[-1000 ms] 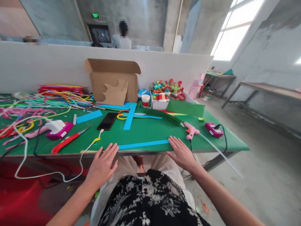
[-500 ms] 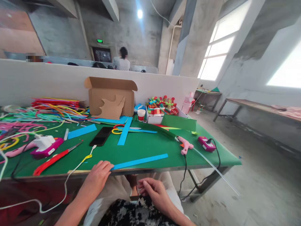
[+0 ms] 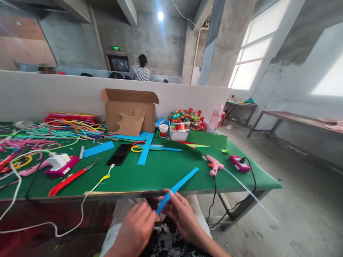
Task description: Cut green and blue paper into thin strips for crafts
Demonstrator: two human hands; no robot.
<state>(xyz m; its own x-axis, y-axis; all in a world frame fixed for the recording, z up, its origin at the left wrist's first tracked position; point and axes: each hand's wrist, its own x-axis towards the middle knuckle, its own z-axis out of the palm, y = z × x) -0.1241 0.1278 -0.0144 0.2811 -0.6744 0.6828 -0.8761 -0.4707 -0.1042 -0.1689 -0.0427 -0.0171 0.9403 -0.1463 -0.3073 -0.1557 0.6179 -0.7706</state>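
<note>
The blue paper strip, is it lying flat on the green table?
No, the blue paper strip is lifted off the table, held by both hands.

I sit in a bare concrete craft workshop: my green bench (image 3: 160, 171) carries pipe cleaners (image 3: 66, 125), a pink glue gun (image 3: 214, 165), paper strips (image 3: 146, 148) and a cardboard box (image 3: 130, 110); more work tables (image 3: 294, 119) line the wall.

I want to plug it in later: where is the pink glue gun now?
The pink glue gun lies on the green table, right side, between a green paper roll and a magenta box.
</note>
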